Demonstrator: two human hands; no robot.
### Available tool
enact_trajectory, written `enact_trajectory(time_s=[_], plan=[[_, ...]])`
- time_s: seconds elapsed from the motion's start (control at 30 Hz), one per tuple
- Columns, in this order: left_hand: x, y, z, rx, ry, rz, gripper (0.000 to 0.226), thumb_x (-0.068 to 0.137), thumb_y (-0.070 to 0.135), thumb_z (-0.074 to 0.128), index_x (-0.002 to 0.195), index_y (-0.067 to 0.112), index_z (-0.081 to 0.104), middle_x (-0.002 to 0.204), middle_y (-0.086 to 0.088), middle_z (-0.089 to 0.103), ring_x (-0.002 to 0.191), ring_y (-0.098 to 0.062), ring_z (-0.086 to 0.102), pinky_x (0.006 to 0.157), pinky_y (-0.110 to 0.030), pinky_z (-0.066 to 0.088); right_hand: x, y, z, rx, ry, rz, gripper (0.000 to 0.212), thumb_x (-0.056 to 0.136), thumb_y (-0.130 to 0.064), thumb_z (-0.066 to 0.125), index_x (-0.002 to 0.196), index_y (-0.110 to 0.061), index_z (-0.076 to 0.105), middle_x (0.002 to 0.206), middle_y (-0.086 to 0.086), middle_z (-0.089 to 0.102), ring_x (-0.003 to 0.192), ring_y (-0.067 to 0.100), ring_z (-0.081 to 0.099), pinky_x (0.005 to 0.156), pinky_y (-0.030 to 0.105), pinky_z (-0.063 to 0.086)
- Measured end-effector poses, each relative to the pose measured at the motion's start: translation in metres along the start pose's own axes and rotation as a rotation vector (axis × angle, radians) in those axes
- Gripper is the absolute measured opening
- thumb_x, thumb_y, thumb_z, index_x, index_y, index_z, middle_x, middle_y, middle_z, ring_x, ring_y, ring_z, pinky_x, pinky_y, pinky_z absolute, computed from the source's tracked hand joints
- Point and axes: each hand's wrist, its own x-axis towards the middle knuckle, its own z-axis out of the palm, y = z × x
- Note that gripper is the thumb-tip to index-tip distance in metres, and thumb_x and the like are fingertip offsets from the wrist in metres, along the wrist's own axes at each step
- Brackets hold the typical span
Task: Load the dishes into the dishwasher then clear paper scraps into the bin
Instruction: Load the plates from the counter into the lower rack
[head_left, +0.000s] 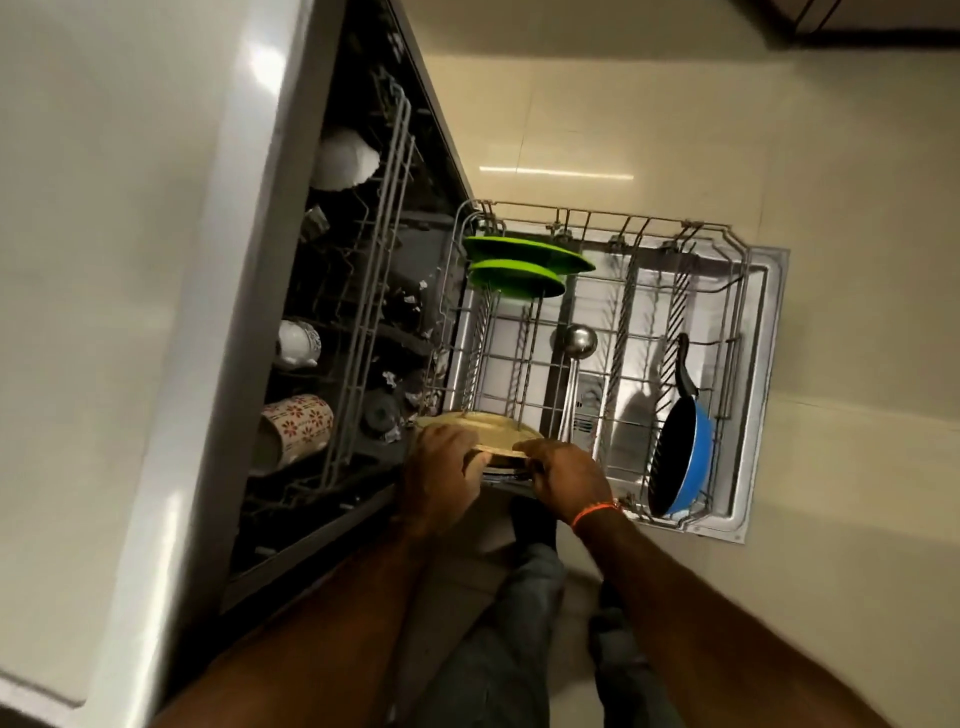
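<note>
The dishwasher's lower rack is pulled out over the open door. A tan plate stands on edge at the rack's near left corner. My left hand and my right hand both grip its near rim. Two green plates stand in the far left of the rack. A steel ladle lies in the middle, and a blue pan leans at the right side. Crumpled paper scraps lie inside the tub.
The upper rack inside holds a white bowl, a white cup and a flowered mug. A white counter runs along the left. Beige floor tiles lie beyond the door; my legs are below.
</note>
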Motion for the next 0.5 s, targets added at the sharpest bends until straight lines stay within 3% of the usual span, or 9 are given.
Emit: enact_trajectory(time_s=[0.2, 0.33, 0.5], plan=[[-0.007, -0.014, 0.019, -0.039, -0.084, -0.046, 0.027, 0.092, 0.033, 0.071, 0.111, 0.014, 0.073, 0.117, -0.002, 0.069, 0.117, -0.023, 0.056, 0.102, -0.035, 0.041, 0.002, 0.013, 0.019, -0.120, -0.081, 0.003, 0.044, 0.094, -0.015, 0.061, 0.135, -0.027, 0.062, 0.140, 0.000, 0.062, 0.117, 0.027, 0.064, 0.098, 0.039, 0.053], [-0.009, -0.015, 0.025, -0.028, -0.015, -0.019, 0.026, 0.088, 0.026, 0.076, 0.109, 0.011, 0.073, 0.113, -0.005, 0.071, 0.115, -0.027, 0.060, 0.102, -0.041, 0.047, 0.001, 0.014, 0.024, -0.159, 0.015, -0.033, 0.043, 0.090, -0.014, 0.065, 0.131, -0.024, 0.065, 0.134, 0.003, 0.066, 0.110, 0.029, 0.068, 0.085, 0.043, 0.059], [-0.020, -0.010, 0.022, 0.009, 0.148, 0.088, 0.024, 0.082, 0.020, 0.080, 0.103, 0.009, 0.074, 0.104, -0.007, 0.071, 0.103, -0.028, 0.063, 0.091, -0.051, 0.054, -0.009, 0.007, 0.025, -0.200, 0.122, -0.084, 0.041, 0.076, -0.012, 0.077, 0.116, -0.021, 0.073, 0.114, 0.004, 0.075, 0.090, 0.028, 0.074, 0.065, 0.041, 0.063]])
